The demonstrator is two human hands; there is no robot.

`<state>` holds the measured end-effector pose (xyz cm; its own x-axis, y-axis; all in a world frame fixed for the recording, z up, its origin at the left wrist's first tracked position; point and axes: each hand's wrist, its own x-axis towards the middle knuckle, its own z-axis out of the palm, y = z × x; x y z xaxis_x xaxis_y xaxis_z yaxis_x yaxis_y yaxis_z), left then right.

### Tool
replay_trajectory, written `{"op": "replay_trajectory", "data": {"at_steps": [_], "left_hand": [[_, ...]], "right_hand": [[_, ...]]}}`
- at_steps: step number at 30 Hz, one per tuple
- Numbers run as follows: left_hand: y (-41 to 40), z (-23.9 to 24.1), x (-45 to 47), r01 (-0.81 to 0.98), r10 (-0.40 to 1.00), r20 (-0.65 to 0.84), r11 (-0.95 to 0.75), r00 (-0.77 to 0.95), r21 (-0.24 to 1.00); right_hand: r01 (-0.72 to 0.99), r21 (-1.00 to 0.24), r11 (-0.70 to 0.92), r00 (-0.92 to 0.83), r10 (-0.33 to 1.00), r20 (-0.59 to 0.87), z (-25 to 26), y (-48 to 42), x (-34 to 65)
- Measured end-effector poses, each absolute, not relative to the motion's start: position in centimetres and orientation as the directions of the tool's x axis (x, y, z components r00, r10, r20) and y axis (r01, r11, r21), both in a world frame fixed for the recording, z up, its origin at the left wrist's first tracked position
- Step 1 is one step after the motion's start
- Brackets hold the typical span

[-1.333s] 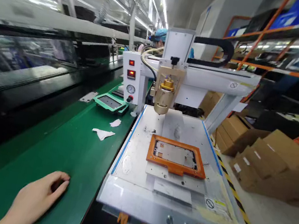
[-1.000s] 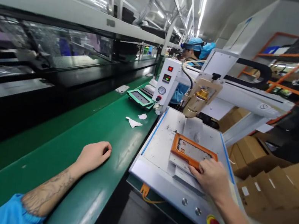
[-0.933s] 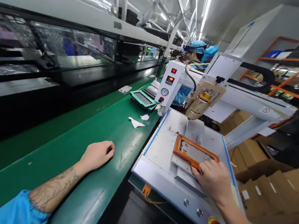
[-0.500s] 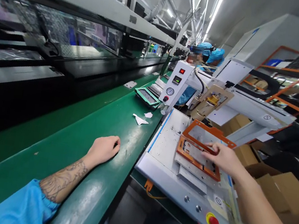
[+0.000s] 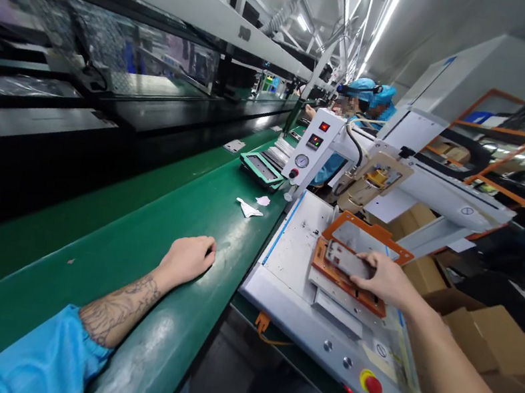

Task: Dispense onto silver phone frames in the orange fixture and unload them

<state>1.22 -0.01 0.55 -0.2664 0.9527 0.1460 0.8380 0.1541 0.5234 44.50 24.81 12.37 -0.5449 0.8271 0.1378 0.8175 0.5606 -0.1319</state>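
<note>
Where the right hand [image 5: 383, 279] covers the near end of the gray plate [image 5: 347, 259], that end's outline is hidden; the far end points toward the left edge of the machine bed [image 5: 295, 243], long axis running roughly along the bed's front edge. Thumb and fingers grip the plate over the orange fixture [image 5: 330, 273]; whether the two touch is unclear. Near the green bench's [image 5: 146, 223] right edge, the left hand [image 5: 188, 259] curls, fingertips hidden; I cannot tell if it holds anything.
</note>
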Motion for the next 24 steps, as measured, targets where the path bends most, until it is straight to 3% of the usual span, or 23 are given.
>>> {"op": "replay_trajectory", "data": {"at_steps": [4, 9, 12, 16, 20, 24], "left_hand": [[-0.3, 0.4, 2.1, 0.741, 0.970, 0.168, 0.016, -0.174, 0.671], [-1.5, -0.3, 3.8, 0.486, 0.978, 0.209, -0.174, -0.019, 0.856], [-3.0, -0.8, 4.6, 0.260, 0.968, 0.251, -0.238, -0.016, 0.936], [-5.0, -0.9, 5.2, 0.020, 0.947, 0.294, -0.294, -0.128, 0.956], [-7.0, -0.7, 2.6, 0.102, 0.895, 0.285, -0.267, -0.344, 0.958], [-10.4, -0.5, -4.7, 0.212, 0.684, 0.248, -0.138, -0.686, 0.967]], "right_hand": [[0.759, -0.292, 0.582, -0.533, 0.813, 0.234, 12.7, 20.1, 42.5], [0.473, -0.380, 0.795, -0.801, 0.568, 0.190, 9.1, 10.4, 32.8], [0.338, -0.497, 0.799, -0.833, 0.500, 0.238, 6.2, 7.5, 27.1], [0.214, -0.620, 0.755, -0.837, 0.469, 0.282, 4.2, 6.7, 22.6], [0.161, -0.592, 0.790, -0.839, 0.425, 0.339, 4.1, 6.1, 22.5], [0.115, -0.562, 0.819, -0.734, 0.451, 0.508, 1.7, 4.6, 27.0]]}}
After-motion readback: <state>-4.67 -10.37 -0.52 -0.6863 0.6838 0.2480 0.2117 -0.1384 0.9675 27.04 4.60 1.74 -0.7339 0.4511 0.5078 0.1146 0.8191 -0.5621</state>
